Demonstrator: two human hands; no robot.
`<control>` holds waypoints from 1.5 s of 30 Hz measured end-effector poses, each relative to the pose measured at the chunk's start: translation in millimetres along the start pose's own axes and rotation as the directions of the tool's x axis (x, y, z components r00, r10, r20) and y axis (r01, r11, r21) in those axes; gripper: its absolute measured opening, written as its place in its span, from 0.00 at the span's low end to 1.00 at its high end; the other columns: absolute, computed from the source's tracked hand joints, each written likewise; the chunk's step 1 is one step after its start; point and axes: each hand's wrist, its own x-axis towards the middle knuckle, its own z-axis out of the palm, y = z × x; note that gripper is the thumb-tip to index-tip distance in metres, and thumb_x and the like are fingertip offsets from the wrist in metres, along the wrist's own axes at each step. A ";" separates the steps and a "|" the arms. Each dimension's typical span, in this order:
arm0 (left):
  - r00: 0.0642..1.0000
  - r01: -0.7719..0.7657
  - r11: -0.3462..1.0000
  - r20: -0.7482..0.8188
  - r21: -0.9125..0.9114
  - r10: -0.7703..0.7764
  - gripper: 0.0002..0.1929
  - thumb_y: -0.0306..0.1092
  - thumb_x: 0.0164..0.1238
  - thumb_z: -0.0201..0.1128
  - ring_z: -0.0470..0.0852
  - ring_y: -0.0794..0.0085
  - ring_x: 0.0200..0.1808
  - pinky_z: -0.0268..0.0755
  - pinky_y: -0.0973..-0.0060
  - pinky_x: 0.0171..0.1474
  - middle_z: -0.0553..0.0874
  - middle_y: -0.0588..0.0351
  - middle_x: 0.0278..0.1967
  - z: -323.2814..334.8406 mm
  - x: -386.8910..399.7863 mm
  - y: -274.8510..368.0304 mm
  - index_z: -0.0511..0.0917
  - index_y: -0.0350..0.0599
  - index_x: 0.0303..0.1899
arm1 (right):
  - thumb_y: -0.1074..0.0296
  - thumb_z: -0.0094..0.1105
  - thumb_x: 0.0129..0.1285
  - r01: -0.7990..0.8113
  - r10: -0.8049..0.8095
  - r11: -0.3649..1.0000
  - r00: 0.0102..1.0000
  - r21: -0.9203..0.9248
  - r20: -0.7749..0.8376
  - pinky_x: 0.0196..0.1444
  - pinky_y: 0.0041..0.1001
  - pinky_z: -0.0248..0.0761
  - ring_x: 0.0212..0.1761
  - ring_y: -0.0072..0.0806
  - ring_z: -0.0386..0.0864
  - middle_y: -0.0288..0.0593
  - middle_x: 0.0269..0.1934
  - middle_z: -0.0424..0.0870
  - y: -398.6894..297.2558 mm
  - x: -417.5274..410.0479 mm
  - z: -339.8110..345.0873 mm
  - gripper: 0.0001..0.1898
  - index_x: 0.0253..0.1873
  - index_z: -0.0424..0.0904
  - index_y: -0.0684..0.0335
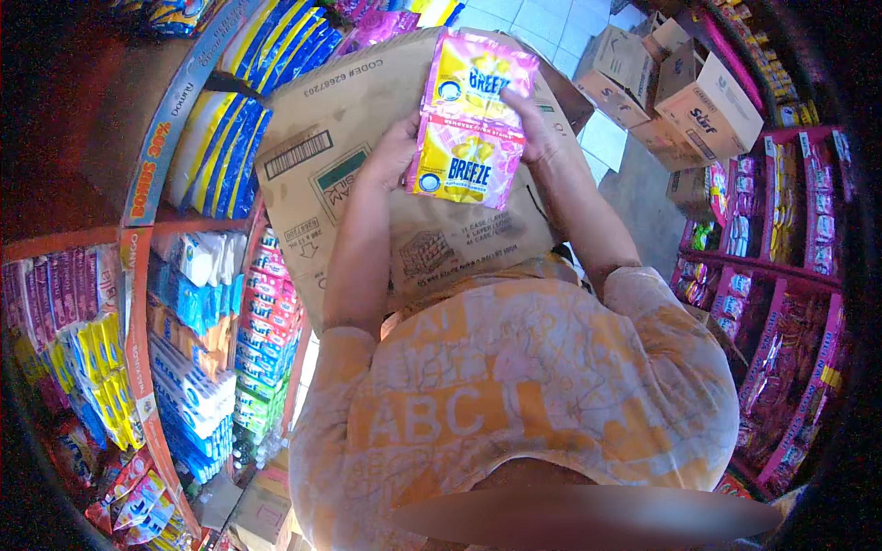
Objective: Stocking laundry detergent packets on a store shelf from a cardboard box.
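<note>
A joined pair of pink and yellow Breeze detergent powder sachets [472,127] is held above a brown cardboard carton [331,220]. My left hand [396,151] grips the sachets along their left edge, near the seam between the two. On the other side, my right hand [534,127] pinches the right edge, with the thumb laid over the upper sachet. Both sachets face up, and their printing reads upright. Beneath them the carton lies in front of my body, bearing printed writing and a barcode; part of its surface is hidden by my forearms.
Shelves at left hold blue and yellow packs [220,155], Surf packs [265,310] and white-and-blue packs [189,386]. Opened cardboard boxes [710,103] stand on the tiled floor [524,17] at upper right. A pink rack [765,268] with hanging sachets runs along the right.
</note>
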 end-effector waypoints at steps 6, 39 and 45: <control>0.999 0.034 0.991 0.009 -0.132 -0.033 0.18 0.25 0.62 0.58 0.80 0.72 0.47 0.74 0.71 0.50 0.79 0.53 0.48 -3.4 4.9 -0.4 0.70 0.36 0.54 | 0.64 0.56 0.62 0.150 -0.169 0.980 0.975 0.130 0.146 0.52 0.41 0.74 0.51 0.41 0.77 0.52 0.52 0.75 -4.1 -23.3 17.4 0.23 0.59 0.65 0.66; 0.958 0.271 0.871 0.030 -0.409 -0.284 0.28 0.52 0.65 0.53 0.79 0.62 0.50 0.70 0.62 0.55 0.79 0.46 0.49 37.3 -16.1 -15.0 0.67 0.39 0.57 | 0.56 0.48 0.67 -0.123 0.123 0.992 0.987 -0.014 0.106 0.47 0.35 0.76 0.45 0.36 0.80 0.51 0.48 0.78 6.2 -1.5 -30.7 0.21 0.56 0.68 0.68; 0.998 0.058 0.934 0.054 -0.351 -0.042 0.22 0.28 0.60 0.58 0.80 0.62 0.47 0.74 0.65 0.52 0.79 0.48 0.49 47.1 -20.4 -29.4 0.66 0.35 0.56 | 0.53 0.51 0.65 -0.092 0.095 0.980 0.995 -0.176 0.011 0.46 0.31 0.75 0.45 0.32 0.80 0.48 0.48 0.78 8.1 4.4 -37.1 0.25 0.57 0.67 0.69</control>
